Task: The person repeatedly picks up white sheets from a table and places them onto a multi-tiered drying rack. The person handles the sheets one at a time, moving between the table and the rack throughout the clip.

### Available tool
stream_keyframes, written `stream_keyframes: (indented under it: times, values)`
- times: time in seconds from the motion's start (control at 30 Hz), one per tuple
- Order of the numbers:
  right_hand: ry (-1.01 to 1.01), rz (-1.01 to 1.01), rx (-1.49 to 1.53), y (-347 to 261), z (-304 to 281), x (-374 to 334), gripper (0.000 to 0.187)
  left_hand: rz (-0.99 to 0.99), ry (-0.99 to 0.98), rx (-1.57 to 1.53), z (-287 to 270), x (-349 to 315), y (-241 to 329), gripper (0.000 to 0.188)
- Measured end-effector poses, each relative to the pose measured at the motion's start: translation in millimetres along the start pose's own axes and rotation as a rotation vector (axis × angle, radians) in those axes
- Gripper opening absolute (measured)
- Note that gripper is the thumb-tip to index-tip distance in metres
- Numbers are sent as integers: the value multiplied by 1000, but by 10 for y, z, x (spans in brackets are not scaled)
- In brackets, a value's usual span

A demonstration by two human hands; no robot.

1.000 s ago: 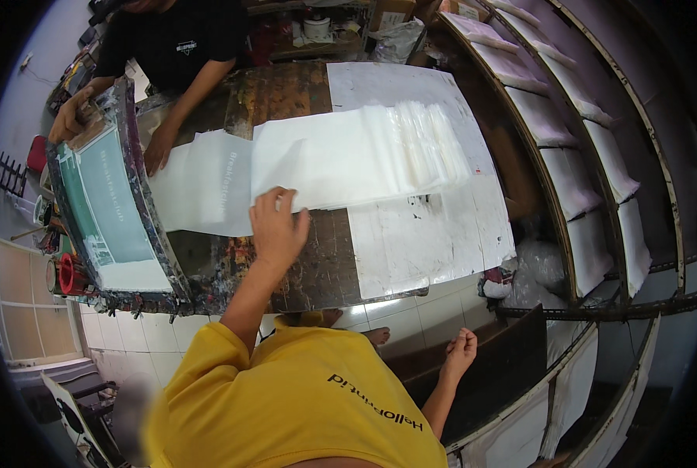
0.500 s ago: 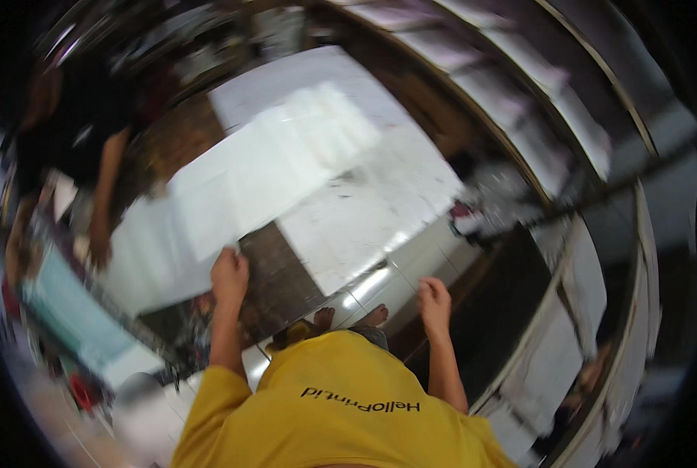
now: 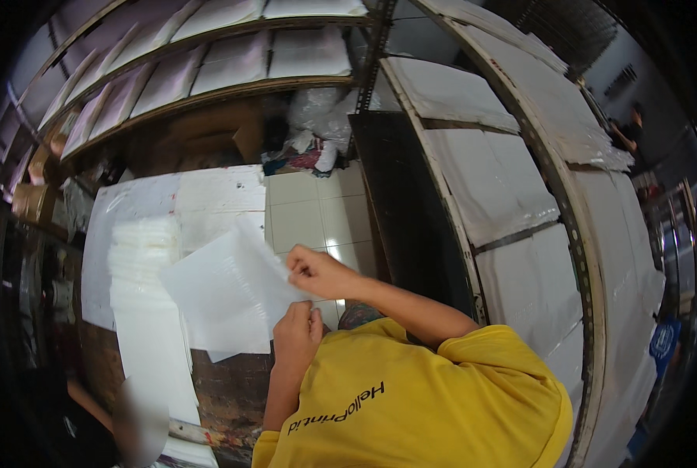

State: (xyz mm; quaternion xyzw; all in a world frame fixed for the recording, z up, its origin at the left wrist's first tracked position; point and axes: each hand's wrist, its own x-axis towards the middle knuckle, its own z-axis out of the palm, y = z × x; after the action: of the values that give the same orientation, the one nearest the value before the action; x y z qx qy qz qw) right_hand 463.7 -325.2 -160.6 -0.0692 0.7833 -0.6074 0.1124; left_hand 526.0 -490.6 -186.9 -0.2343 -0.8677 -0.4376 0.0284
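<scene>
A thin, slightly see-through white sheet (image 3: 225,290) hangs tilted over the table, its near right edge at my hands. My left hand (image 3: 296,337) is closed at the sheet's lower right corner, fingers curled. Just beyond it, my right hand (image 3: 322,273) has its fingers bent in a pinch at the right edge of the same sheet. Under and left of the sheet lies a long stack of white sheets (image 3: 147,312), partly covered by the one I hold. The stack rests on a pale, stained board (image 3: 99,234) on the table.
To the right, slatted racks hold large white sheets (image 3: 489,183). A long black panel (image 3: 411,210) leans beside them. Further shelves with white sheets (image 3: 231,62) stand at the back. A co-worker's arm (image 3: 91,407) is at lower left; another person (image 3: 633,134) stands far right.
My view has turned right toward the racks. My hands, earlier apart, have come together at one sheet. The right hand, empty before, is now at its edge.
</scene>
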Motion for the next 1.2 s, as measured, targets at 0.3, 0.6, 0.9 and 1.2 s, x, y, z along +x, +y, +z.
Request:
stream_keyframes:
  times: [0.3, 0.6, 0.9, 1.2]
  values:
    - [461, 127, -61, 517, -1762, -318, 16, -73, 67, -166, -68, 451, -116, 16]
    - [366, 59, -364, 447, -3256, 904, 18, -311, 290, 105, -35, 815, -1094, 12]
    - [738, 281, -240, 603, -5613, 1432, 22, -432, 386, 593, 335, 1004, -1368, 8]
    - [1401, 331, 164, 1730, -7473, 277, 14, -528, 307, 746, 365, 998, -1378, 12]
